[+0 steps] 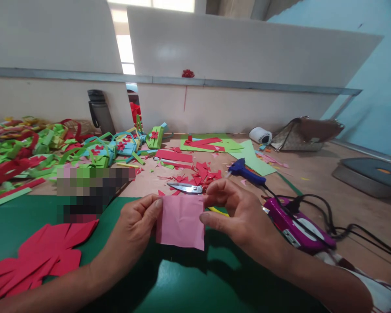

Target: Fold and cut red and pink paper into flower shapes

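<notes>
A square of pink paper [180, 221] with faint creases is held up over the green table surface. My left hand [138, 221] pinches its upper left edge between thumb and fingers. At the right edge is my right hand [237, 213], its thumb apart from its curled fingers. The thumb tip overlaps the paper's edge and the fingertips are by the upper corner. Just behind the paper lie scissors [185, 188], their handles hidden. Red paper scraps [205, 174] are scattered beyond them.
At right are a blue glue gun [247, 171], a purple power strip [299, 226] with black cords, a dark case [369, 176] and a handbag [309, 132]. Red cut-outs [48, 256] lie at left. Paper pieces [35, 148] and a bottle [100, 112] stand behind. One patch is pixelated.
</notes>
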Tool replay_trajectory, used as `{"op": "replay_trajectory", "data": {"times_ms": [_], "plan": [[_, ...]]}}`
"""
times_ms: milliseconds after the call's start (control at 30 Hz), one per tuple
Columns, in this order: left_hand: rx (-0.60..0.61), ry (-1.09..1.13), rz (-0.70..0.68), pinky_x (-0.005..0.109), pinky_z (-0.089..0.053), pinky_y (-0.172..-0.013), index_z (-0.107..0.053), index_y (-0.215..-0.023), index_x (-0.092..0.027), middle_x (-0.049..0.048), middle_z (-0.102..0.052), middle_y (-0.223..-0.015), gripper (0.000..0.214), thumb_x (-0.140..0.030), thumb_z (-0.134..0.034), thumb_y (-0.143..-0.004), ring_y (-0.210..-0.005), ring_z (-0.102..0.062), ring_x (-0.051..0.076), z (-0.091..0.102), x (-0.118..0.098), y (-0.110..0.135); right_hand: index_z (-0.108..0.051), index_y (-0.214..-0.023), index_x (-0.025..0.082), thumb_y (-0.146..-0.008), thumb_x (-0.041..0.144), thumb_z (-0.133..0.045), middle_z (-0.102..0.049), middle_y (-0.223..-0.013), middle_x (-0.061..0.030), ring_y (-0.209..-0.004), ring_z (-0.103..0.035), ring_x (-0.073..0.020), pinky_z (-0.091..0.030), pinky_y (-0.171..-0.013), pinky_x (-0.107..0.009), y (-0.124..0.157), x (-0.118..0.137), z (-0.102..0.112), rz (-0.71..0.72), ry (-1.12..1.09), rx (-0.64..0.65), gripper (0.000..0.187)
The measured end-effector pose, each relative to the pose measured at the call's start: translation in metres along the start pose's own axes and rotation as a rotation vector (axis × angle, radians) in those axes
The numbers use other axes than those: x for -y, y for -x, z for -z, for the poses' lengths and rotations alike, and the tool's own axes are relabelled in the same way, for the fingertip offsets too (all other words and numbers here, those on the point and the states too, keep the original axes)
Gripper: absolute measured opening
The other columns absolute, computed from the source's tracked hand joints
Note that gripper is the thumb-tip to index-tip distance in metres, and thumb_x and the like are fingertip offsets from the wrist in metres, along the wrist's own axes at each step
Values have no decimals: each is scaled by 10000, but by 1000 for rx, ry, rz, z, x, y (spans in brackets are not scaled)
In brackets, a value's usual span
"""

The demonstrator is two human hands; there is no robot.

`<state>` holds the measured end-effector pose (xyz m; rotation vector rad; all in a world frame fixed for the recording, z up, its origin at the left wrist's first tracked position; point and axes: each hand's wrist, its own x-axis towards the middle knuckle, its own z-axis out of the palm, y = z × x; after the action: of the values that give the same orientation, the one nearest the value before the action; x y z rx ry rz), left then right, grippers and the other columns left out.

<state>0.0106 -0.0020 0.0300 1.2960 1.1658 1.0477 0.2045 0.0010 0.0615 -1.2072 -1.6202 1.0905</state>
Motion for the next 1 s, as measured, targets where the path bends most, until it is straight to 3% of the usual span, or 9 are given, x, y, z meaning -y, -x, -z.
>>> {"op": "replay_trajectory", "data": {"times_ms": [167, 367, 533, 1000], "plan": [[-26, -101, -30, 214, -385, -496, -600, -755, -157, -10, -531, -627, 343, -476, -503, -837, -547, -454, 122, 1, 1, 2, -484, -891, 213, -663, 245, -708, -641, -774, 1, -762, -631, -174, -510, -680, -314, -1, -6, 0, -59, -124, -53, 321], [-3, -120, -33, 225, -405, -510, -612, -786, -164, 8, -567, -657, 347, -486, -490, -830, -563, -487, 142, -1, -2, 4, -558, -776, 205, -674, 173, -681, -602, -747, 18, -740, -614, -157, -511, -659, -280, 2, -8, -4, 102, -56, -73, 163], [-6, -165, -58, 221, -399, -507, -592, -730, -167, -3, -532, -627, 353, -487, -481, -829, -551, -466, 136, -1, -3, 6, -610, -743, 191, -670, 150, -691, -629, -738, 20, -712, -595, -139, -478, -675, -264, 1, -7, -4, 143, 47, -77, 116], [-4, -193, -112, 213, -378, -502, -537, -686, -180, -23, -464, -613, 344, -458, -447, -867, -543, -430, 120, 4, 0, 6, -591, -752, 185, -631, 199, -729, -610, -715, 23, -685, -574, -136, -472, -629, -261, -4, -10, -2, -10, -176, -5, 185]]}}
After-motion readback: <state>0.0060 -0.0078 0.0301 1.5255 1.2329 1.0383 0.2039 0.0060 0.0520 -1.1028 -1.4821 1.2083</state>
